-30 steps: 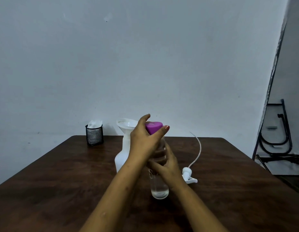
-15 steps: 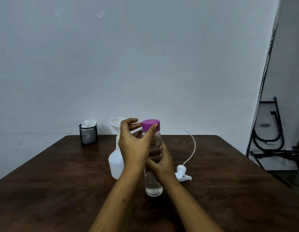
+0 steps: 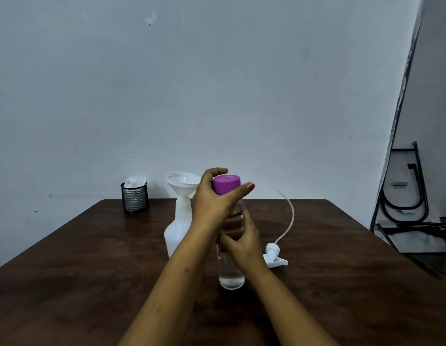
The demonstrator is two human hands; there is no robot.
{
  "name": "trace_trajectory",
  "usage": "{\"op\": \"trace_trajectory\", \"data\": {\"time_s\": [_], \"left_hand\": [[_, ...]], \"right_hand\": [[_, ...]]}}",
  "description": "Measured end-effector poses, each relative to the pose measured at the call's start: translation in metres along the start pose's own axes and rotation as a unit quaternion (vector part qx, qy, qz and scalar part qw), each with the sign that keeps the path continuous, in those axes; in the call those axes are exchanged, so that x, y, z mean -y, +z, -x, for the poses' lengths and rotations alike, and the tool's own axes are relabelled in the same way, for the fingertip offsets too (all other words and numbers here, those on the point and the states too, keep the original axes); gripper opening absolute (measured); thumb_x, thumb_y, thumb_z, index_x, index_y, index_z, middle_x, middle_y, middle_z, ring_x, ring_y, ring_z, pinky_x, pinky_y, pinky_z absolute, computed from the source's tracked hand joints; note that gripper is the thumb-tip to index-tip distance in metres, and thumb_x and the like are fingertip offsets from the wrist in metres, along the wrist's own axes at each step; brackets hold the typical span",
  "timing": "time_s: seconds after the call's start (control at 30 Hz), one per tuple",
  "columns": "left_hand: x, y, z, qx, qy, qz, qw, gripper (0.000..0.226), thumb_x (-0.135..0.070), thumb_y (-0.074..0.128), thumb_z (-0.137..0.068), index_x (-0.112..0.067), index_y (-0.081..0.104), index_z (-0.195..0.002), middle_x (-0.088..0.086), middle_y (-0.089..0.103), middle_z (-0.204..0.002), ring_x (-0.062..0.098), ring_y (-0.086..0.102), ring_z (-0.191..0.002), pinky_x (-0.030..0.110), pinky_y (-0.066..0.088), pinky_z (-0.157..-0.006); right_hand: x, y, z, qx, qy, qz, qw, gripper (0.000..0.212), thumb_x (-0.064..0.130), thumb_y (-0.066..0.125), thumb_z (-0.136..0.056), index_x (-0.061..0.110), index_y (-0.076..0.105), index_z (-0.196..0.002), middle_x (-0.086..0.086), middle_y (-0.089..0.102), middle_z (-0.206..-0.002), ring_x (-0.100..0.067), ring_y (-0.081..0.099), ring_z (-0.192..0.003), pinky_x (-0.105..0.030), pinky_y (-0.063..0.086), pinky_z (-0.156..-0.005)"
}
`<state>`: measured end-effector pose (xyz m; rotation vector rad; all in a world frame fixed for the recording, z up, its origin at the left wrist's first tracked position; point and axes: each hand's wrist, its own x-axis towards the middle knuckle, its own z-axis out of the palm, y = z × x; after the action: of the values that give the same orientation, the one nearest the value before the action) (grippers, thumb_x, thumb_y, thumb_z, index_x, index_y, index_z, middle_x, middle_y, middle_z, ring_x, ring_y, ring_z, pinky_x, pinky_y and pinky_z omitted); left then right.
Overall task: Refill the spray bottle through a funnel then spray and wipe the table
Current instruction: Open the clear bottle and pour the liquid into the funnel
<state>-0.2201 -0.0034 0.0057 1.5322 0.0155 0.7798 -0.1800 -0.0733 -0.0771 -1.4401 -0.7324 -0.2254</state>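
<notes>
Now left hand [image 3: 210, 206] has closed round the cap [image 3: 227, 184], perhaps unscrewing it; right hand [image 3: 243, 243] grips the bottle [image 3: 231, 278] under it. Keep bottle upright, twist steadily. Funnel [image 3: 183, 182] stands just behind left hand.

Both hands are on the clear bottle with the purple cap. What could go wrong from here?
1. The left hand grips the purple cap just in front of the funnel in the white spray bottle; a jerk could knock the funnel out.
2. The clear bottle, held by the right hand, contains liquid and might slosh onto the table.
3. The spray head lies close to the right hand and could get swept aside.
</notes>
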Motion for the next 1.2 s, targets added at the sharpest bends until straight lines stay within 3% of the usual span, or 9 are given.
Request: {"op": "trace_trajectory", "data": {"time_s": [0.13, 0.23, 0.3, 0.43, 0.57, 0.77, 0.93, 1.07, 1.2], "left_hand": [[0.004, -0.005, 0.01, -0.005, 0.012, 0.081, 0.997, 0.06, -0.022, 0.081, -0.065, -0.026, 0.051, -0.116, 0.006, 0.065, -0.103, 0.019, 0.065, -0.087, 0.017, 0.053, -0.055], [0.008, -0.01, 0.017, -0.047, 0.022, 0.163, 0.985, 0.059, -0.026, 0.078, -0.06, -0.021, 0.052, -0.113, 0.002, 0.069, -0.103, 0.011, 0.068, -0.081, 0.016, 0.051, -0.058], [0.011, -0.014, 0.017, -0.058, 0.03, 0.181, 0.981, 0.048, -0.02, 0.074, -0.069, -0.018, 0.051, -0.111, 0.001, 0.068, -0.103, 0.009, 0.066, -0.079, 0.016, 0.05, -0.058], [0.012, -0.018, 0.007, -0.005, 0.016, 0.147, 0.989, 0.04, -0.009, 0.068, -0.081, -0.021, 0.051, -0.115, 0.003, 0.065, -0.11, 0.017, 0.064, -0.095, 0.026, 0.053, -0.074], [0.007, -0.014, -0.001, 0.064, -0.009, 0.1, 0.993, 0.049, -0.015, 0.07, -0.08, -0.023, 0.05, -0.124, 0.008, 0.066, -0.109, 0.017, 0.066, -0.09, 0.02, 0.054, -0.069], [0.006, -0.004, -0.004, 0.027, 0.003, 0.048, 0.998, 0.055, -0.021, 0.078, -0.072, -0.025, 0.051, -0.119, 0.001, 0.067, -0.101, 0.014, 0.065, -0.086, 0.02, 0.054, -0.073], [0.007, -0.007, 0.001, 0.004, 0.013, 0.042, 0.999, 0.06, -0.024, 0.079, -0.071, -0.028, 0.046, -0.121, 0.006, 0.069, -0.1, 0.018, 0.067, -0.091, 0.019, 0.054, -0.069], [0.009, -0.013, 0.002, 0.008, -0.002, 0.071, 0.997, 0.055, -0.019, 0.074, -0.075, -0.024, 0.048, -0.123, 0.005, 0.071, -0.102, 0.022, 0.067, -0.098, 0.035, 0.055, -0.086], [0.011, -0.015, 0.0, 0.011, -0.005, 0.072, 0.997, 0.052, -0.017, 0.072, -0.078, -0.022, 0.049, -0.123, 0.003, 0.07, -0.105, 0.022, 0.066, -0.101, 0.037, 0.053, -0.089]], "right_hand": [[-0.002, 0.0, -0.002, 0.003, 0.0, -0.004, 1.0, 0.055, 0.035, 0.071, -0.059, 0.054, 0.053, -0.107, 0.009, 0.071, -0.101, -0.01, 0.069, -0.095, -0.032, 0.059, -0.076], [-0.002, 0.0, -0.002, 0.003, 0.002, -0.005, 1.0, 0.05, 0.035, 0.076, -0.062, 0.054, 0.055, -0.103, 0.002, 0.073, -0.098, -0.014, 0.071, -0.09, -0.037, 0.059, -0.076], [-0.004, 0.0, -0.002, 0.0, 0.007, -0.004, 1.0, 0.049, 0.034, 0.077, -0.062, 0.046, 0.055, -0.105, -0.001, 0.073, -0.097, -0.015, 0.071, -0.088, -0.039, 0.059, -0.077], [-0.004, 0.0, -0.002, 0.003, 0.013, -0.001, 1.0, 0.05, 0.027, 0.077, -0.065, 0.041, 0.054, -0.108, 0.003, 0.072, -0.101, -0.01, 0.07, -0.092, -0.032, 0.058, -0.08], [-0.002, 0.001, -0.002, 0.001, 0.013, -0.002, 1.0, 0.051, 0.033, 0.076, -0.062, 0.042, 0.054, -0.107, 0.006, 0.072, -0.101, -0.009, 0.07, -0.093, -0.031, 0.058, -0.079], [-0.004, 0.0, -0.003, -0.01, 0.01, -0.003, 1.0, 0.055, 0.041, 0.072, -0.058, 0.042, 0.053, -0.11, 0.004, 0.07, -0.104, -0.013, 0.069, -0.096, -0.043, 0.058, -0.083], [-0.004, 0.001, -0.002, -0.006, 0.003, -0.008, 1.0, 0.056, 0.04, 0.072, -0.059, 0.041, 0.053, -0.112, 0.004, 0.07, -0.106, -0.013, 0.068, -0.098, -0.041, 0.058, -0.083], [-0.005, 0.0, -0.003, -0.005, 0.004, -0.01, 1.0, 0.051, 0.037, 0.075, -0.062, 0.042, 0.054, -0.108, 0.003, 0.071, -0.102, -0.012, 0.069, -0.095, -0.039, 0.058, -0.082], [-0.007, 0.0, -0.003, -0.005, 0.005, -0.004, 1.0, 0.054, 0.036, 0.076, -0.062, 0.041, 0.053, -0.11, 0.004, 0.071, -0.103, -0.011, 0.069, -0.096, -0.037, 0.058, -0.082]]}}
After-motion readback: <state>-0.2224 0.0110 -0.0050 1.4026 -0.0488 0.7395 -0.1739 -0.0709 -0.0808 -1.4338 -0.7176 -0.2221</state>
